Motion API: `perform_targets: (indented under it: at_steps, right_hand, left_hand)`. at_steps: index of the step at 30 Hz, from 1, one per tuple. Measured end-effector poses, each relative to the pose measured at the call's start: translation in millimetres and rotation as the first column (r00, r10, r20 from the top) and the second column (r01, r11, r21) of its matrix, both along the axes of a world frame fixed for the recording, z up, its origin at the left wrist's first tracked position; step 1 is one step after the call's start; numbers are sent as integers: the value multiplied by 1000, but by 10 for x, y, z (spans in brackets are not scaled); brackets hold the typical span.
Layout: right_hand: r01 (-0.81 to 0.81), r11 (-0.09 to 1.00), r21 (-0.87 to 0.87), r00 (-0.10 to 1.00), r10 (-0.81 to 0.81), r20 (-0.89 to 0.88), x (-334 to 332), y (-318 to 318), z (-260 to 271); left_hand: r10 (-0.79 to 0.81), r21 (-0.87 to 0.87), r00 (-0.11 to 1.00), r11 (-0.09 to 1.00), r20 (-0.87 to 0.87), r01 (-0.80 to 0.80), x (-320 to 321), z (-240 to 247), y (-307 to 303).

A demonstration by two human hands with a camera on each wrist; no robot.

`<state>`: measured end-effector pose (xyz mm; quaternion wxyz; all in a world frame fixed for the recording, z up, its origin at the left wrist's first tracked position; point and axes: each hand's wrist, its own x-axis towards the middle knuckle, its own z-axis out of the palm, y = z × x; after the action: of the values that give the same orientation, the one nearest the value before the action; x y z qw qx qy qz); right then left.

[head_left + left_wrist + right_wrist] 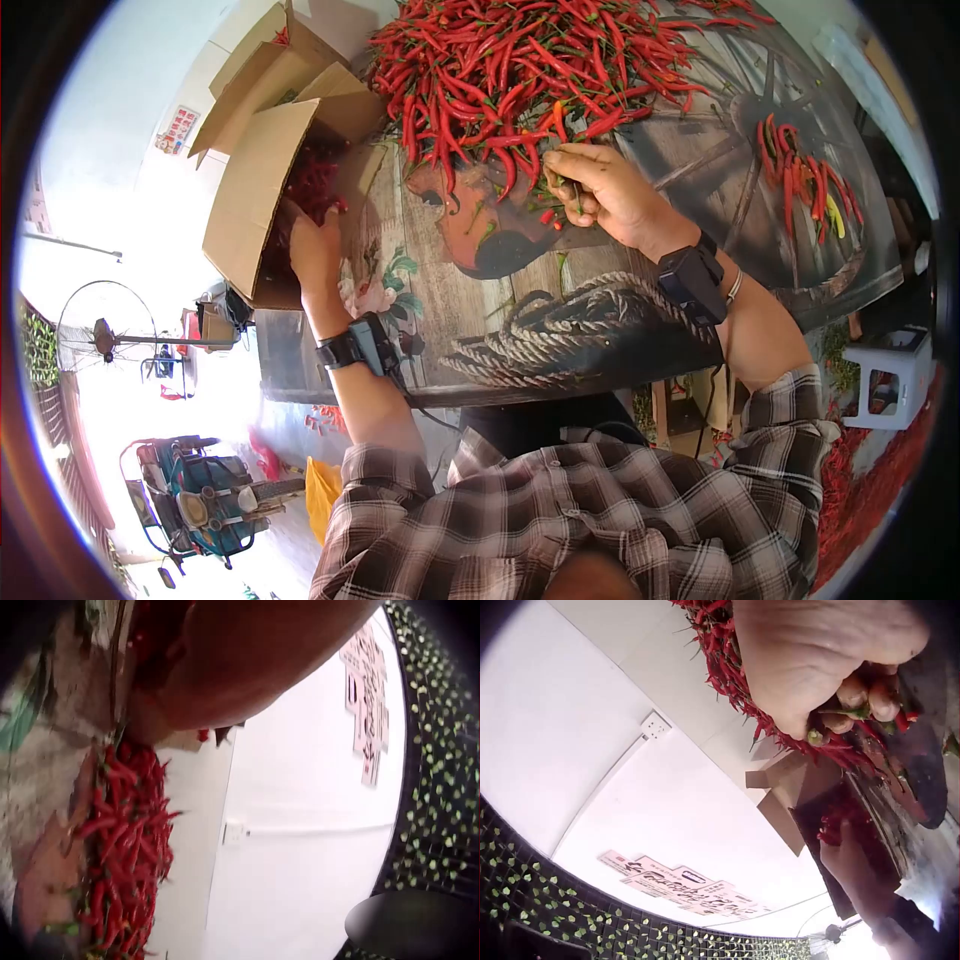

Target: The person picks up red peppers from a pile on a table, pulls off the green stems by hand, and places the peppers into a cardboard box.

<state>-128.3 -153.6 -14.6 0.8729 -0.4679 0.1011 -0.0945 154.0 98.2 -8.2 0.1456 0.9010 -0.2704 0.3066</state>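
My left hand (316, 250) reaches into an open cardboard box (250, 185) at the table's left side. Red chilies (318, 178) lie in the box right at its fingers, which are mostly hidden; I cannot tell whether it grips any. Over the middle of the table, my right hand (605, 190) has curled fingers and pinches green chili stems (815, 738), seen at the thumb and fingertips in the right wrist view. Just beyond it spreads a large heap of red chilies (520, 70). Small red and green bits (550, 217) lie below the fingers.
The table (420, 345) wears a printed cover with rope and wheel pictures. A smaller group of red chilies (805, 185), one yellowish green, lies at the right. A plastic stool (888, 375) stands off the table's right side, and a fan (105, 340) stands at the left.
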Motion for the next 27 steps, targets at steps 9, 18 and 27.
perform_targets:
  at_steps: [9,18,27]
  right_hand:
    - [80,997,-8,997,-80,23,-19,-6,31]
    - [161,987,12,986,-161,45,-19,-73,15]
    - [203,970,-137,979,-206,-5,10,-45,1]
  left_hand:
    - [31,-111,963,992,-269,-63,-142,160,-6]
    - [-338,-230,940,919,-46,320,-244,23,-254]
    - [-467,-112,827,883,-313,456,-856,28,-1061]
